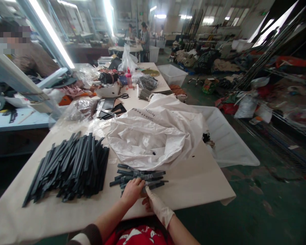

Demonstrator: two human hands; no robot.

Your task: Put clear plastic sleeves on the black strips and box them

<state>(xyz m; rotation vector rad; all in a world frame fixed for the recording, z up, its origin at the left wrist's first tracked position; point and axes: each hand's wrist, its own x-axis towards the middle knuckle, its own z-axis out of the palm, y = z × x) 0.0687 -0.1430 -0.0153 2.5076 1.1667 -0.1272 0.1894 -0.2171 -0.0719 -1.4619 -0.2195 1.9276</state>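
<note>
A small pile of dark strips (140,174) lies near the table's front edge, some with clear wrapping round their middles. My left hand (134,190) is bare and rests on the near strips, fingers bent over them. My right hand (156,204) wears a pale glove with bare fingertips showing; it touches the near side of the same strips beside my left hand, and what its fingers hold is hidden. To the left lies a large heap of loose dark strips (73,166). Just beyond the small pile spreads a big white plastic sack (148,136), its mouth open.
A white bin (226,136) stands against the table's right side. Scissors (124,96), a pink bottle (128,79), plastic bags and dark flat pieces lie farther back on the table (193,180). A person sits at the left behind a slanted metal post; others work in the distance.
</note>
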